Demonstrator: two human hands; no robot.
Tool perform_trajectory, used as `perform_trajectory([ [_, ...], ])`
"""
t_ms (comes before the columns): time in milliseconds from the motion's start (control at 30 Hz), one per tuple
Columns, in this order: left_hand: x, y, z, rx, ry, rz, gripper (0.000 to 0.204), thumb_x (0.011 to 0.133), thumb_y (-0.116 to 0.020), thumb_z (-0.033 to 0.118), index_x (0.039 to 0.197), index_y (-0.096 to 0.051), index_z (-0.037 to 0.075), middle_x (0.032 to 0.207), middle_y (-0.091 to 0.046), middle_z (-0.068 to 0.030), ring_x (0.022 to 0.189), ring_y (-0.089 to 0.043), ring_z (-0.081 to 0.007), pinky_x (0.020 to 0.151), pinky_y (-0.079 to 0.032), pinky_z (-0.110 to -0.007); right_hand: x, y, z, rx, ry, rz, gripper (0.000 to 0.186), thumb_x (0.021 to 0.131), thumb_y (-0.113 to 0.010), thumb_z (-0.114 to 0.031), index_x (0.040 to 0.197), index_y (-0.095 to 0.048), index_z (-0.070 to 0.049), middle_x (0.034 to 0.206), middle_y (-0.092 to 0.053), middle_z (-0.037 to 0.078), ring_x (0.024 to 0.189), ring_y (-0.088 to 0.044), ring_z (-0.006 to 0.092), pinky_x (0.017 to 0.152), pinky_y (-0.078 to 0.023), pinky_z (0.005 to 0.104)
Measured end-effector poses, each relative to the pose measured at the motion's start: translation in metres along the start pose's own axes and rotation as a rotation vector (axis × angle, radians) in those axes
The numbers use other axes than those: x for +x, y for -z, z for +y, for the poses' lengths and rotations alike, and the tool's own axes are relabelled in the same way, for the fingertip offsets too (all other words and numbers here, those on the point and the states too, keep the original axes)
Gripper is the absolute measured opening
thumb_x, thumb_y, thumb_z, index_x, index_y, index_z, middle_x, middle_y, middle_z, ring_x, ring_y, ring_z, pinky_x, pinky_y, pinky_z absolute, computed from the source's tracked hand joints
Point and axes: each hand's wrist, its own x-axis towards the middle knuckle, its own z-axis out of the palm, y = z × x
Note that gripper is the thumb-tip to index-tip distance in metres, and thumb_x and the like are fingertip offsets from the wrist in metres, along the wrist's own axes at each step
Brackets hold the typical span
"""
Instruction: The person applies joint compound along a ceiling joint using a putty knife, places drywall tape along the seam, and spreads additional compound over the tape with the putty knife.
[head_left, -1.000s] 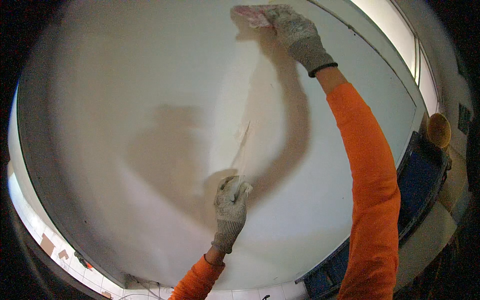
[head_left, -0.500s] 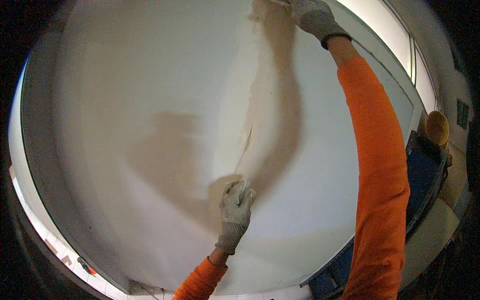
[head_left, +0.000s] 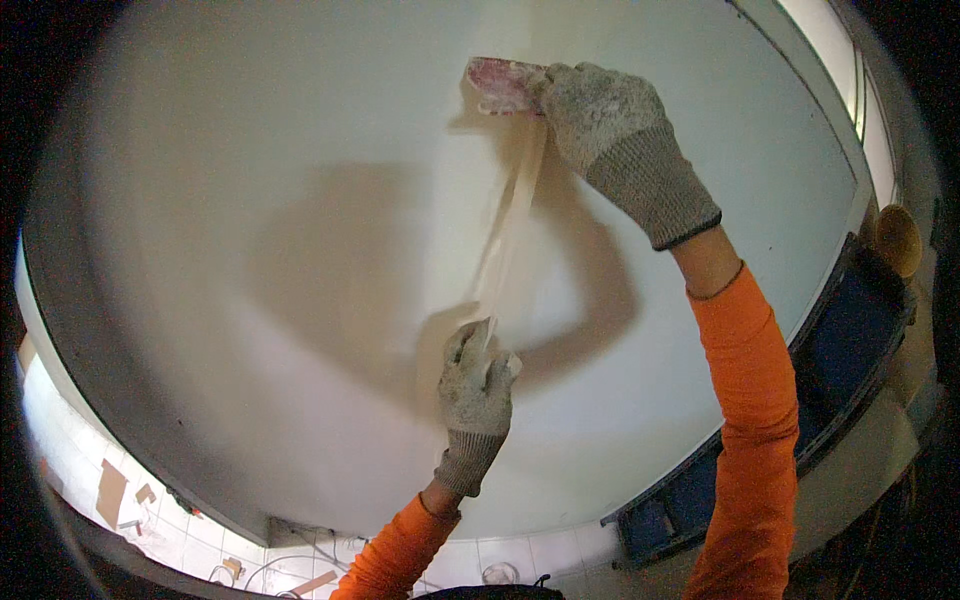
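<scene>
A long, narrow, pale strip (head_left: 517,215), its material hard to tell, runs down a smooth whitish wall (head_left: 620,400) from 12 o'clock toward 6. The hands are apart: at 6 o'clock the left hand (head_left: 475,390), in a grey knitted glove, pinches the strip's lower part; between 12 and 1, the likewise gloved right hand (head_left: 620,125) grips a flat reddish-pink scraper (head_left: 505,86) smeared with white, whose lower edge meets the strip's top. The work looks partway along: the stretch above the scraper seems smoothed, while the shadowed length between the hands apparently stands off, left to be pressed flat.
</scene>
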Motion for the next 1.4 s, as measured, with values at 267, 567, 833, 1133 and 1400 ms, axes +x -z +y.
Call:
perform_trajectory([
  [267, -0.016, 0.001, -0.026, 0.003, 0.086, -0.030, 0.051, 0.095, -0.066, 0.014, 0.144, -0.054, 0.006, 0.132, -0.058, -0.0235, 0.116, -0.061, -0.0386, 0.096, -0.052, -0.044, -0.050, -0.014, -0.077, 0.148, -0.067, 0.061, 0.033, 0.086, -0.066, -0.020, 0.116, -0.066, -0.007, 0.105, -0.068, 0.015, 0.095, -0.065, 0.0347, 0.083, -0.053, 0.0509],
  [567, -0.025, 0.004, -0.067, 0.428, -0.001, 0.088, 0.066, 0.096, -0.065, 0.015, 0.157, -0.040, 0.011, 0.131, -0.057, -0.0238, 0.109, -0.064, -0.0408, 0.093, -0.053, -0.047, -0.055, -0.020, -0.150, 0.214, -0.145, -0.224, 0.039, 0.089, -0.067, -0.022, 0.122, -0.061, -0.003, 0.114, -0.064, 0.019, 0.095, -0.065, 0.0330, 0.076, -0.058, 0.0450],
  [833, -0.060, 0.006, -0.083, 0.404, 0.102, 0.168, 0.078, 0.094, -0.068, 0.013, 0.162, -0.030, 0.014, 0.136, -0.052, -0.0242, 0.117, -0.060, -0.0428, 0.098, -0.051, -0.050, -0.065, -0.012, -0.186, 0.184, -0.054, -0.333, 0.039, 0.089, -0.064, -0.021, 0.120, -0.057, 0.002, 0.105, -0.061, 0.016, 0.087, -0.066, 0.0293, 0.064, -0.058, 0.0401],
  [1133, -0.072, 0.020, -0.086, 0.197, -0.128, 0.219, 0.083, 0.089, -0.071, 0.008, 0.160, -0.028, 0.003, 0.148, -0.042, -0.0158, 0.117, -0.054, -0.0284, 0.097, -0.050, -0.039, -0.072, -0.010, -0.180, 0.205, -0.085, -0.213, 0.040, 0.089, -0.063, -0.019, 0.122, -0.058, 0.002, 0.096, -0.061, 0.015, 0.077, -0.066, 0.0268, 0.059, -0.058, 0.0373],
  [1400, -0.092, 0.011, -0.085, -0.280, 0.416, 0.170, 0.073, 0.087, -0.073, -0.001, 0.151, -0.037, 0.001, 0.139, -0.054, -0.0152, 0.110, -0.063, -0.0205, 0.096, -0.053, -0.034, -0.091, -0.014, -0.179, 0.167, -0.149, -0.503, 0.066, 0.092, -0.063, -0.025, 0.153, -0.042, -0.011, 0.144, -0.055, 0.008, 0.125, -0.059, 0.0264, 0.090, -0.058, 0.0418],
])
